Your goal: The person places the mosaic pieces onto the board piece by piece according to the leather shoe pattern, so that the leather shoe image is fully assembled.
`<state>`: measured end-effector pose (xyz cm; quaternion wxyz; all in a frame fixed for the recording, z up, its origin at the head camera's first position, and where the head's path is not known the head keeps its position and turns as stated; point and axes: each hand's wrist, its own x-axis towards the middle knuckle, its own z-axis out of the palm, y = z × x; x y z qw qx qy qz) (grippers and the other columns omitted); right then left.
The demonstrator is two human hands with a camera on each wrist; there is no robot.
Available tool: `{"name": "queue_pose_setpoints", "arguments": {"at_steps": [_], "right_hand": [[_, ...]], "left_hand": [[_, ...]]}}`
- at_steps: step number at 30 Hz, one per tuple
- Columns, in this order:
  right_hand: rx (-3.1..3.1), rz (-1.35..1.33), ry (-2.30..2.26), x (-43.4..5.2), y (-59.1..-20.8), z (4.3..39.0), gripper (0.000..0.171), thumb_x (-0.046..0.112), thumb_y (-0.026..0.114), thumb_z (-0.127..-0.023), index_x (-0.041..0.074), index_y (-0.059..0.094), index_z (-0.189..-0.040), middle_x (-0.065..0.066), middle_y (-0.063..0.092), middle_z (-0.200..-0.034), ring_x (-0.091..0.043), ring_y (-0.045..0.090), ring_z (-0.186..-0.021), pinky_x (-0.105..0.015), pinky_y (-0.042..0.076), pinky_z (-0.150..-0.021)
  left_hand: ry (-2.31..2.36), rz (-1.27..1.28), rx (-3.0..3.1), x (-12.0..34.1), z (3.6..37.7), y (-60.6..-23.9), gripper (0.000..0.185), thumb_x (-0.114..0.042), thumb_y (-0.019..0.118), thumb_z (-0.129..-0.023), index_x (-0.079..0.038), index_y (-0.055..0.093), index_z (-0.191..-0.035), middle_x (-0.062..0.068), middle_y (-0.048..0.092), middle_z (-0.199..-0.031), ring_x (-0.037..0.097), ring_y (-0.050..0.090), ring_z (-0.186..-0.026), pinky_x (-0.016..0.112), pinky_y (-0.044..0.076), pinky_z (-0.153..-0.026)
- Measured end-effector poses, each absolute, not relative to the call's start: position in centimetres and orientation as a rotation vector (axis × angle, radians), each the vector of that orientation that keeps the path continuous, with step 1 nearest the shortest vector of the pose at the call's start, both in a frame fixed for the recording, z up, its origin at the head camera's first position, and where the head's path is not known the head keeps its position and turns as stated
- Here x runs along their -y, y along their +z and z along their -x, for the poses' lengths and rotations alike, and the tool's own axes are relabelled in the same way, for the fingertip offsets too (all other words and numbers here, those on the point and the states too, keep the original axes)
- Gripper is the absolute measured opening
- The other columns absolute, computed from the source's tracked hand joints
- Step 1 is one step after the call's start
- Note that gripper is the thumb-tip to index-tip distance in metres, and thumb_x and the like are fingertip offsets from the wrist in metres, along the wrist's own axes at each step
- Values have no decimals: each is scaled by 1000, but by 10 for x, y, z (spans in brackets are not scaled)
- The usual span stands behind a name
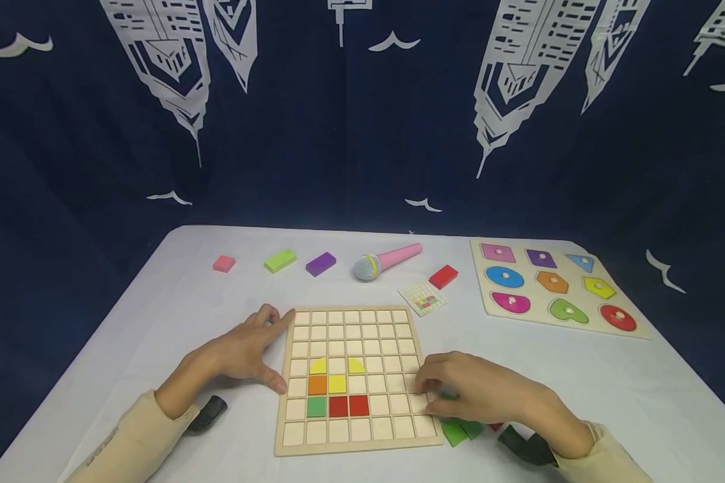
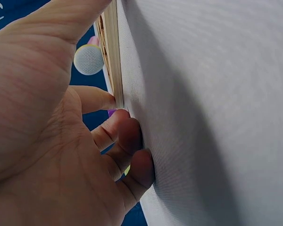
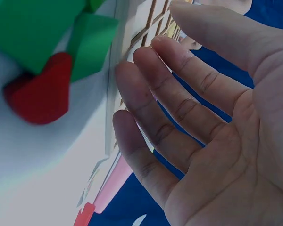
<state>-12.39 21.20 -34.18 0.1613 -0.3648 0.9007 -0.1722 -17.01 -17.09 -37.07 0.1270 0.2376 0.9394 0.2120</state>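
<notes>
Fingers of the left hand (image 1: 242,352) rest flat against the wooden grid board (image 1: 355,429) on the table; the right hand (image 1: 480,392), relaxed, hovers over loose green tiles (image 1: 459,431). Tiles look light, stiff; pinch their edges.

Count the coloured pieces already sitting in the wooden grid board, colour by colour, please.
On the grid board:
Yellow pieces: 3
Red pieces: 2
Orange piece: 1
Green piece: 1
Total: 7
</notes>
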Motion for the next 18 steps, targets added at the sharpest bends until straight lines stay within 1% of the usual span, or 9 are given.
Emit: {"name": "queue_pose_setpoints", "arguments": {"at_steps": [7,13,18], "right_hand": [[-2571,939,-504,-223,-343,122,22,31,76,-89,25,73,-110,19,65,-104,-2,55,-88,-24,51,-82],[-2484,940,-595,-231,-343,122,17,31,79,-86,31,72,-102,18,64,-97,-4,56,-84,-23,50,-77],[-2452,954,-567,-235,-344,122,23,25,84,-81,36,71,-96,20,61,-93,-3,55,-86,-23,48,-78]], "left_hand": [[613,-686,-2734,171,170,-371,129,-53,92,-58,-3,28,-157,9,37,-123,25,42,-108,39,43,-89],[604,-672,-2736,171,170,-370,128,-53,92,-58,-4,27,-158,7,37,-123,24,41,-108,39,42,-90],[608,-691,-2732,171,169,-369,128,-53,92,-59,-3,27,-157,8,37,-123,25,41,-108,40,43,-90]]}}
